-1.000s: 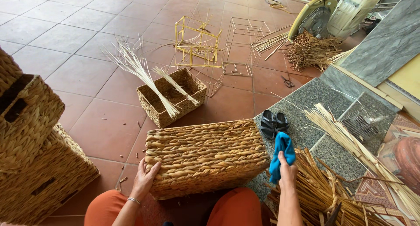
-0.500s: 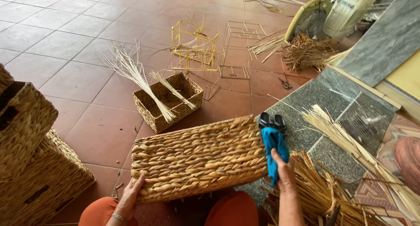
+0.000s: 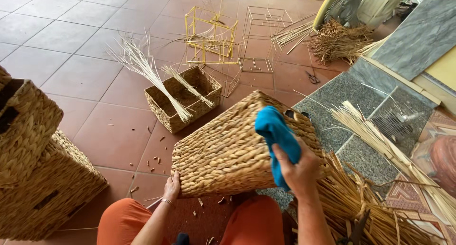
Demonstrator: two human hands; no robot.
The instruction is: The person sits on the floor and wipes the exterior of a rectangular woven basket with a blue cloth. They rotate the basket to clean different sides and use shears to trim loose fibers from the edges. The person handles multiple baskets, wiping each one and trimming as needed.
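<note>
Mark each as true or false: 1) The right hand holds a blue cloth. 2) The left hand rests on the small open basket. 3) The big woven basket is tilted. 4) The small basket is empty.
1) True: the right hand grips a blue cloth against the big woven basket.
2) False: the left hand holds the big basket's lower corner; the small open basket stands apart.
3) True: it sits at an angle.
4) False: straw bundles lean in it.
</note>
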